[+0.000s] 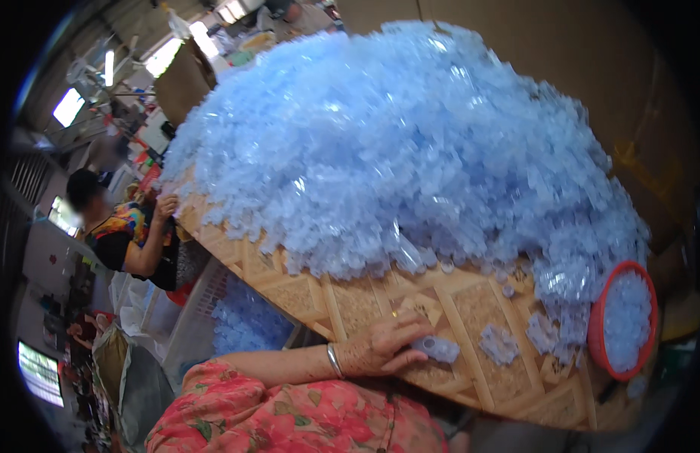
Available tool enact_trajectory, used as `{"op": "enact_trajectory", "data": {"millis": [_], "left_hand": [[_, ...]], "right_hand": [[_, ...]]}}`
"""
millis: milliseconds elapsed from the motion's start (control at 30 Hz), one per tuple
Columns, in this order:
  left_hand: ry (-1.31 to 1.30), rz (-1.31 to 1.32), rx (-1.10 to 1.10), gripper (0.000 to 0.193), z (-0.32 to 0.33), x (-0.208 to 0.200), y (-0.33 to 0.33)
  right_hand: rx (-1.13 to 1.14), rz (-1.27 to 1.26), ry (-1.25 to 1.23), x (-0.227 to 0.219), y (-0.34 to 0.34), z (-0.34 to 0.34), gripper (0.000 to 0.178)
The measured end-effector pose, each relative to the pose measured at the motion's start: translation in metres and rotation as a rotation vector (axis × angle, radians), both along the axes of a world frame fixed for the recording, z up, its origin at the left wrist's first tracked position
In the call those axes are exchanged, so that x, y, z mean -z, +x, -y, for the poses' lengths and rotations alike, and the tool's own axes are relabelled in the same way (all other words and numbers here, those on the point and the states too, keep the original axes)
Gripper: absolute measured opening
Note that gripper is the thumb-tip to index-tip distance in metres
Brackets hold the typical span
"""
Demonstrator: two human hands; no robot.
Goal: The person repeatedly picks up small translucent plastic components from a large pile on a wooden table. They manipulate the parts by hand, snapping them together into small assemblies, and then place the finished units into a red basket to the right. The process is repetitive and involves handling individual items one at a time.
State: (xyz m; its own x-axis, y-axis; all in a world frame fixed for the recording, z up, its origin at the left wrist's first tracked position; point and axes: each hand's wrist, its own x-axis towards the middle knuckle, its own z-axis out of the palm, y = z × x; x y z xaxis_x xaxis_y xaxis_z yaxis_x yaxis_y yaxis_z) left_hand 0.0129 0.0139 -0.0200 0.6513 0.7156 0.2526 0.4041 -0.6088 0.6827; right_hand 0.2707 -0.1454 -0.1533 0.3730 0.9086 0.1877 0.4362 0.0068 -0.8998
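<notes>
My left hand [384, 345], with a silver bangle at the wrist and a ring, reaches in over the near edge of the table. Its thumb and fingers close on one end of a small clear plastic piece [443, 349] with a round opening. To the right, several similar clear plastic pieces [499, 345] lie on the patterned tabletop [380, 298]. A huge heap of bluish clear plastic parts [395, 143] covers most of the table beyond. My right hand does not show; a small skin-coloured patch at the lower edge is too cut off to name.
A red basin [596, 332] of clear parts stands tilted in view at the table's right end. Left below the table edge, a container holds more bluish parts [248, 321]. Another person [134, 234] sits at the table's left end, a hand at its edge. Cardboard [591, 60] rises behind the heap.
</notes>
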Motion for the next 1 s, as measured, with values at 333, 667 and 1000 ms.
{"op": "enact_trajectory", "data": {"millis": [333,667,1000], "left_hand": [[0.037,0.066,-0.002,0.042,-0.003,-0.002,0.003],[-0.015,0.189,-0.018,0.05,-0.001,0.005,-0.002],[-0.015,0.207,-0.024,0.053,0.0,0.007,-0.001]], "right_hand": [[0.06,-0.642,-0.192,0.056,0.008,-0.052,0.019],[0.169,-1.006,-0.198,0.091,0.013,-0.055,0.02],[0.104,-0.377,0.021,-0.027,0.022,0.045,0.022]]}}
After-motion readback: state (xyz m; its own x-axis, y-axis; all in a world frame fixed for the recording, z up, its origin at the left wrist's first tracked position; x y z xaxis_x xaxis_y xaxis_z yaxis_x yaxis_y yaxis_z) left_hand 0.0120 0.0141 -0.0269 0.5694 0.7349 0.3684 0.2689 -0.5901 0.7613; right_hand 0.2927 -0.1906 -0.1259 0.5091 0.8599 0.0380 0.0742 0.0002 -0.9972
